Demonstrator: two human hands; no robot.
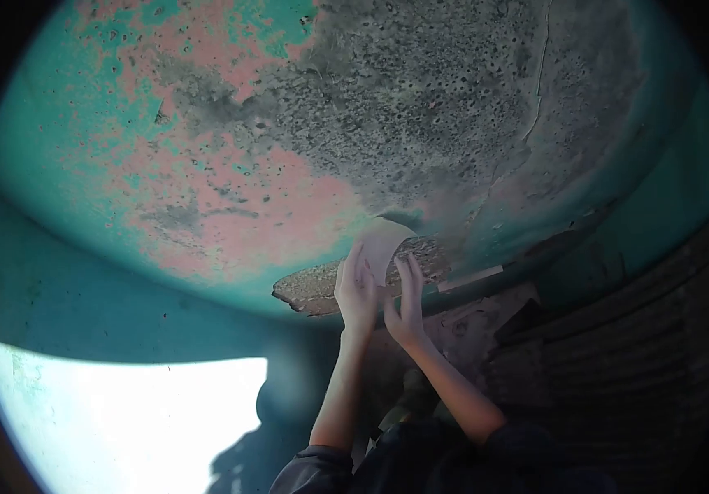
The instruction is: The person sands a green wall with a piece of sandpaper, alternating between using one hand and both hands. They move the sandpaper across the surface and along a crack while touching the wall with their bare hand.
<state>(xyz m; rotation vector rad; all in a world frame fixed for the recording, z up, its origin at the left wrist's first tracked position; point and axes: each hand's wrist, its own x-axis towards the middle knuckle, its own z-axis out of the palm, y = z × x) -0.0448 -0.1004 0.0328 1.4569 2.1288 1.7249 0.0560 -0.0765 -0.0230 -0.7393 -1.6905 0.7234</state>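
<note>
Both my hands are raised together at the middle, in front of the edge of a worn ledge (239, 189). Between them is a thin, pale sheet (383, 244) with a curved upper edge; its material I cannot make out. My left hand (356, 292) holds its left side, fingers pointing up and closed against it. On its lower right side, my right hand (406, 306) grips with bent fingers and the thumb toward the left hand. Behind the hands, a rough brown patch (309, 294) runs along the ledge's edge.
The ledge has teal paint worn to pink and pitted grey, with a crack (538, 90) at right. A pale strip (469, 279) lies right of my hands. Corrugated dark material (618, 354) is at lower right; bright sunlight (124, 412) falls at lower left.
</note>
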